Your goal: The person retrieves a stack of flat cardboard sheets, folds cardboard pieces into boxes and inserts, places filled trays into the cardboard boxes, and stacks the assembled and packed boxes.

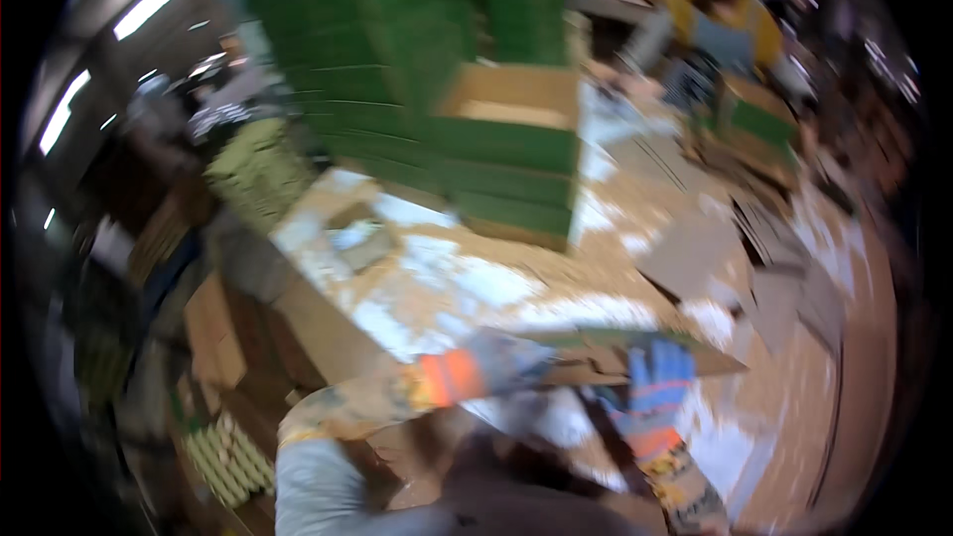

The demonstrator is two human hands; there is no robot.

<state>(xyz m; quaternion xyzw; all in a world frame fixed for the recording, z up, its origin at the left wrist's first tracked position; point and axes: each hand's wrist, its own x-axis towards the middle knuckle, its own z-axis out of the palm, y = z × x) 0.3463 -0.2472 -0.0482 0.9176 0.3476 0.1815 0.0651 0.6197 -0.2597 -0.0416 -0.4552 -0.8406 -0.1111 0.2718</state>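
Observation:
A folded piece of green and brown cardboard [595,354] lies low before me, over the work table [476,275]. At its left end my left hand [514,363], in a blue and orange work glove, closes on the board; motion blur softens the fingers. My right hand [655,391], gloved alike, lays its extended fingers over the right part of the board. Whether the right thumb grips from below cannot be made out. Patterned sleeves cover both forearms.
Green cartons [514,171] are stacked high across the table, one with its top open. Flat cardboard sheets [692,253] lie at right. A co-worker [722,30] stands behind a green-brown box [756,123]. Egg trays [227,461] sit low at left; a small carton [361,242] lies on the table.

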